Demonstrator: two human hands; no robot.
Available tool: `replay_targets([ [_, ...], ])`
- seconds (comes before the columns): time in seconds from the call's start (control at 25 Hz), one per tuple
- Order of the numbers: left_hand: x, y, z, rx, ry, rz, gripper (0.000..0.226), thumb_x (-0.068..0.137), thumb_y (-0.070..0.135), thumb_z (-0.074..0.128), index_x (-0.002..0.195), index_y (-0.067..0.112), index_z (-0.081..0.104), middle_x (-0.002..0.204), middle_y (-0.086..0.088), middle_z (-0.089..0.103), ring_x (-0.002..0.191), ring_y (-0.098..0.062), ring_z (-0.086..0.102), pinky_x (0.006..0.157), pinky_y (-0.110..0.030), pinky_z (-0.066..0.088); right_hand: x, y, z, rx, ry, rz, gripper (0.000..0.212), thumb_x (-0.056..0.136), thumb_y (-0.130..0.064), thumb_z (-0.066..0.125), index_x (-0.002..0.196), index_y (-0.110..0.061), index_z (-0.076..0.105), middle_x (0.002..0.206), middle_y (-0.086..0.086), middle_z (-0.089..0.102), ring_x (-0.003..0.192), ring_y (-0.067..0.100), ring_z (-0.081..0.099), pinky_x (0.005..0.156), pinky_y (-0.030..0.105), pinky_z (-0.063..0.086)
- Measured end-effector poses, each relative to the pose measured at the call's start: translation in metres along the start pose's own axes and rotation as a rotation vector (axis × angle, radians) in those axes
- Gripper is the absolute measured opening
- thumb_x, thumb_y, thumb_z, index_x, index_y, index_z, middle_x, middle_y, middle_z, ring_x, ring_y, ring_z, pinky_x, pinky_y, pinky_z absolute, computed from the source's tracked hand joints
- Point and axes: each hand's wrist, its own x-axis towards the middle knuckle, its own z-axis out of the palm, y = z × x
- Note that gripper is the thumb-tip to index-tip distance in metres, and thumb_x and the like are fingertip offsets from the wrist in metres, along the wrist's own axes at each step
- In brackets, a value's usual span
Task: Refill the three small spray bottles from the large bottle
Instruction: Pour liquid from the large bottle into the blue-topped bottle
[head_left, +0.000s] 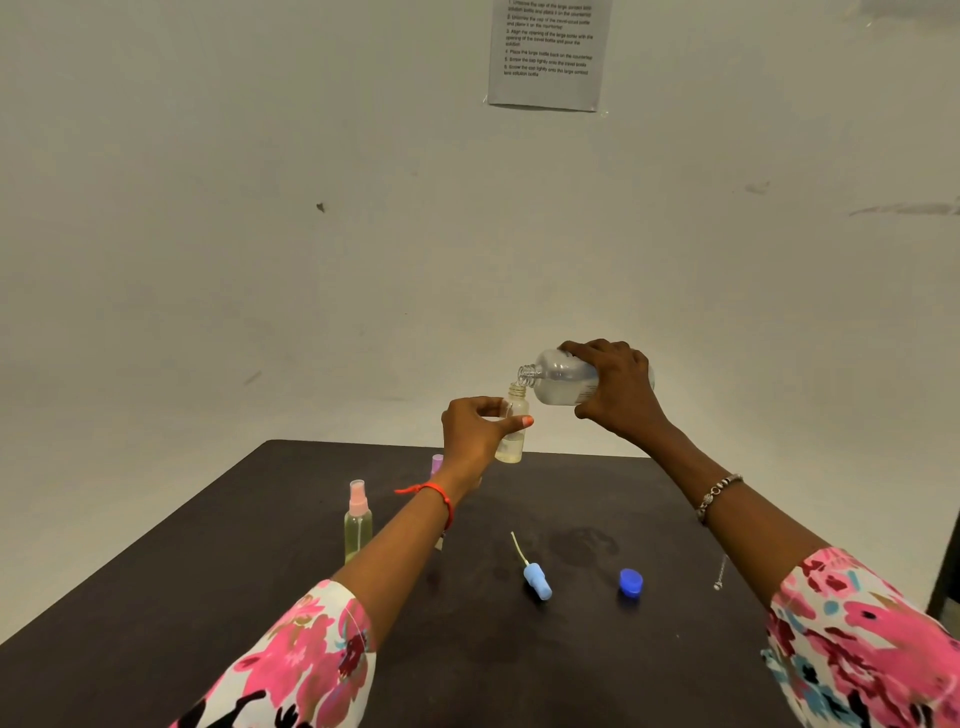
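Note:
My right hand (618, 392) grips the large clear bottle (558, 382), tipped on its side with its open neck over the mouth of a small uncapped spray bottle (513, 431). My left hand (478, 428) holds that small bottle upright above the far edge of the dark table (519, 665). A small bottle with a pink sprayer (358, 522) stands at the left. Behind my left wrist a purple-topped bottle (437, 464) is mostly hidden. The light blue spray head (536, 579) with its tube lies on the table. A blue cap (630, 582) sits to its right.
A printed instruction sheet (548, 52) hangs on the pale wall behind the table. A thin metal chain (720, 571) lies near the table's right edge. A dark upright edge (948, 566) shows at the far right.

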Motion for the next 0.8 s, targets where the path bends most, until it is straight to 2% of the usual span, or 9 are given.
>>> replay_targets([
  [0.24, -0.0009, 0.0008, 0.0002, 0.002, 0.001, 0.000, 0.047, 0.071, 0.016, 0.077, 0.113, 0.001, 0.062, 0.118, -0.015, 0.063, 0.101, -0.023, 0.059, 0.086, -0.038, 0.053, -0.0010, -0.0003, -0.0008, 0.001, 0.001, -0.003, 0.074, 0.060, -0.007, 0.074, 0.128, -0.020, 0.049, 0.122, 0.009, 0.056, 0.114, 0.030, 0.044, 0.103, 0.044, 0.024],
  [0.56, -0.0011, -0.0007, -0.0005, 0.003, 0.006, -0.002, 0.046, 0.070, 0.017, 0.077, 0.110, 0.001, 0.064, 0.116, -0.016, 0.065, 0.103, -0.028, 0.062, 0.088, -0.044, 0.054, -0.0022, -0.0022, -0.0012, 0.000, 0.005, -0.006, 0.072, 0.059, -0.006, 0.073, 0.126, -0.020, 0.050, 0.119, 0.008, 0.057, 0.113, 0.030, 0.044, 0.102, 0.044, 0.024],
  [0.8, -0.0015, -0.0004, -0.0006, 0.006, 0.008, -0.013, 0.047, 0.070, 0.017, 0.077, 0.112, 0.001, 0.063, 0.117, -0.015, 0.064, 0.105, -0.027, 0.060, 0.088, -0.041, 0.053, -0.0032, -0.0025, -0.0003, 0.000, 0.007, -0.014, 0.072, 0.059, -0.005, 0.073, 0.126, -0.019, 0.050, 0.120, 0.009, 0.057, 0.113, 0.030, 0.045, 0.101, 0.043, 0.025],
])
